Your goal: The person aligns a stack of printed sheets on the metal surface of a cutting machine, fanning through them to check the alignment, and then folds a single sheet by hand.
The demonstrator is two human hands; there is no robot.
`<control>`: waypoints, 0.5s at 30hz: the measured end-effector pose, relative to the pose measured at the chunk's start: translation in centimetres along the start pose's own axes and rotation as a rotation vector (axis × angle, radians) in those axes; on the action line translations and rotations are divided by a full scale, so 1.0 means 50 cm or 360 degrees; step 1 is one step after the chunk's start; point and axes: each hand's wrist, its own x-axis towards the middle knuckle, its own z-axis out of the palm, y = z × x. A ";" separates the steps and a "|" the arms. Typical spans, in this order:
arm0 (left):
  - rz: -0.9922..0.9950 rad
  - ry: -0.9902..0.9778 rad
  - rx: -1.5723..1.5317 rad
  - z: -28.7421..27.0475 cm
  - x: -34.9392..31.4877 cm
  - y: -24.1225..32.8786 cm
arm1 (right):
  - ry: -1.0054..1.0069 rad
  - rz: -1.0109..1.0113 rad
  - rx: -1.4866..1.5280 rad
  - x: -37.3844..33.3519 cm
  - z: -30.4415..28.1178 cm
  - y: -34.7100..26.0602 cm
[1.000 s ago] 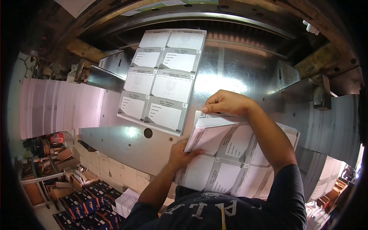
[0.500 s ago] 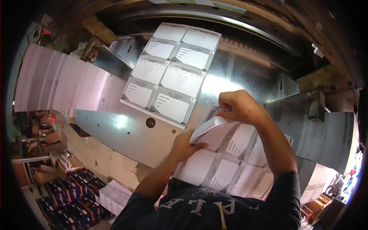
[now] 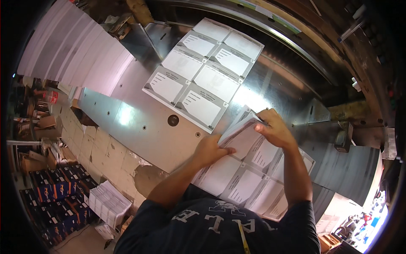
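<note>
A stack of large printed sheets (image 3: 237, 180), grey and white with panels, lies at an angle against my body at the near edge of the metal table. My left hand (image 3: 210, 151) grips its left edge, thumb on top and fingers hidden at the side. My right hand (image 3: 275, 129) holds the far corner, which is raised and bent, with the thumb on the top face and the other fingers curled behind the edge. Farther off, a neat pile of matching sheets (image 3: 207, 75) lies flat on the metal table (image 3: 156, 116), apart from both hands.
A tall bank of white paper (image 3: 76, 48) stands at the far left, and more stacked paper (image 3: 347, 169) at the right. A metal bar (image 3: 275, 31) crosses the back. Dark blue boxes (image 3: 59, 186) and a white paper bundle (image 3: 110, 204) sit low on the left.
The far corner of the held sheets was curled over strongly and now bends less. My right hand has turned from a fist-like pinch to thumb on top. The whole view has shifted.
</note>
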 end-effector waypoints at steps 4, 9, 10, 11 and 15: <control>-0.0034 -0.0063 0.0014 -0.006 0.005 0.021 | 0.0568 0.0276 -0.0067 -0.008 0.071 -0.012; 0.0004 -0.0397 -0.0705 -0.021 0.019 -0.049 | 0.0976 0.0697 0.0537 -0.037 0.121 0.069; -0.0122 -0.0483 -0.0930 -0.037 0.012 -0.011 | 0.1112 0.0756 0.0724 -0.047 0.114 0.074; -0.0221 -0.0549 -0.1146 -0.053 0.008 0.011 | 0.1423 0.0624 0.0888 -0.034 0.104 0.050; -0.0043 -0.0280 -0.0358 -0.047 -0.017 -0.025 | 0.1108 0.0452 0.1371 -0.070 0.039 0.070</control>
